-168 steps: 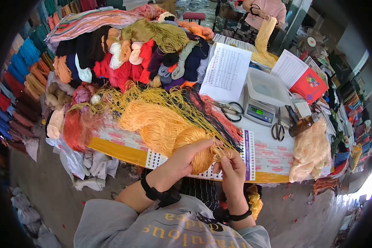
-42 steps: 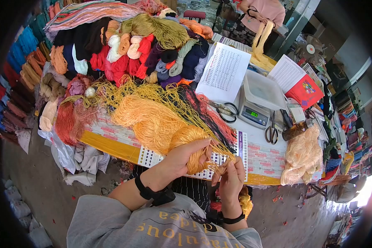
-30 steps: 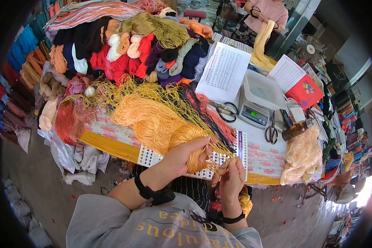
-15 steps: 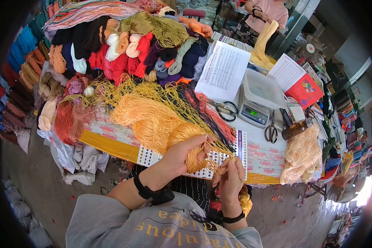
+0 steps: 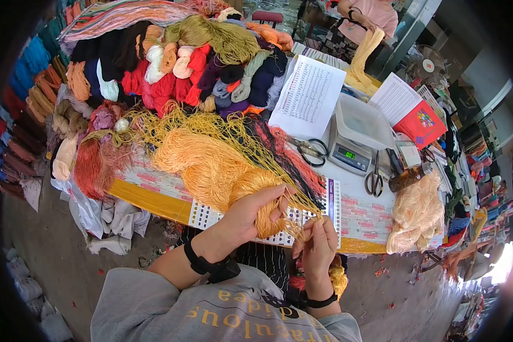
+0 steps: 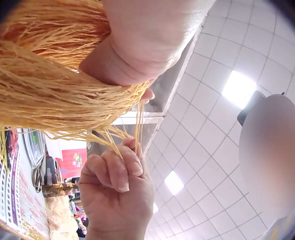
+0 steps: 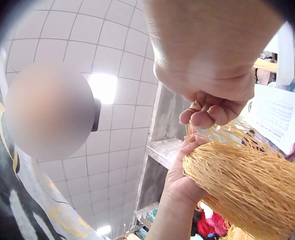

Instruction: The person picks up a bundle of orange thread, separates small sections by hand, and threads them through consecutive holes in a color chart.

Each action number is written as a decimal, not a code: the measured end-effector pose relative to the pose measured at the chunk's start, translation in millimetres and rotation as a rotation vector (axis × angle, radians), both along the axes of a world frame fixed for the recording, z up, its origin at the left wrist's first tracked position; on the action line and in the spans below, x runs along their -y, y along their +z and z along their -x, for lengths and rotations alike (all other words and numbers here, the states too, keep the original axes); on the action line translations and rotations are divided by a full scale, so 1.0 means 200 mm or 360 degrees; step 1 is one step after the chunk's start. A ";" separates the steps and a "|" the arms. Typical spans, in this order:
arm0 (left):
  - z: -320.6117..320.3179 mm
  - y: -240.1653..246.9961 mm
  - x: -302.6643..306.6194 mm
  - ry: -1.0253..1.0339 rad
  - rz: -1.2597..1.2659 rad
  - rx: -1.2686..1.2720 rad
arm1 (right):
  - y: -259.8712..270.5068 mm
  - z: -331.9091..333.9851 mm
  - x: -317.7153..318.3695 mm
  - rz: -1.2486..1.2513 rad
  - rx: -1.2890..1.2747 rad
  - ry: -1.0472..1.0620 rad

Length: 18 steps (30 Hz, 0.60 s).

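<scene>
A thick skein of glossy yellow-orange yarn (image 5: 205, 165) lies along the table's front, its near end bunched up. My left hand (image 5: 249, 214) grips that end, thumb stretched over the top. To the right, my right hand (image 5: 320, 242) pinches a few strands drawn out from the skein, fingers curled in. In the left wrist view, thin strands (image 6: 139, 122) run taut between the two hands. The right wrist view has the skein (image 7: 247, 185) hanging over my left hand (image 7: 185, 175), with the right hand (image 7: 207, 107) just above it.
A punched colour card (image 5: 333, 211) lies under the hands. Beyond are scissors (image 5: 312, 153), a digital scale (image 5: 350, 157) with a plastic tub (image 5: 363, 122), and more scissors (image 5: 374, 182). Heaped yarn (image 5: 171, 74) fills the back left; a pale peach skein (image 5: 416, 214) lies right. Another person (image 5: 370, 23) handles yarn opposite.
Since the earliest frame my right hand has drawn slightly away from the left, stretching the strands. In the last second both hands have barely moved. The person opposite has shifted their yarn.
</scene>
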<state>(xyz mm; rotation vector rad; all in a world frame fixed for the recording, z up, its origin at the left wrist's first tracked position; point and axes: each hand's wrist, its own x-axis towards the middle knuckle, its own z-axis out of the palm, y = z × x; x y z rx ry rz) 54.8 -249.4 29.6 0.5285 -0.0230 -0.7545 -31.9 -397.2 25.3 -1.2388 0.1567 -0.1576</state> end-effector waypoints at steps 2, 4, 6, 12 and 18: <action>0.00 0.00 0.00 0.0013 -0.0019 -0.0004 | 0.00 0.00 0.00 0.0004 0.0000 0.0004; -0.01 0.00 0.00 0.0014 -0.0019 -0.0021 | 0.00 0.00 0.00 -0.0025 -0.0032 0.0020; 0.00 0.04 0.00 0.0027 -0.0065 -0.0077 | 0.01 0.00 0.00 -0.0038 -0.0059 0.0042; 0.00 0.06 -0.01 -0.0019 -0.0019 -0.0122 | 0.04 0.01 0.01 0.0016 -0.0185 0.0181; 0.00 0.06 -0.01 -0.0041 0.0001 -0.0127 | 0.01 0.01 0.00 -0.0071 -0.0091 0.0104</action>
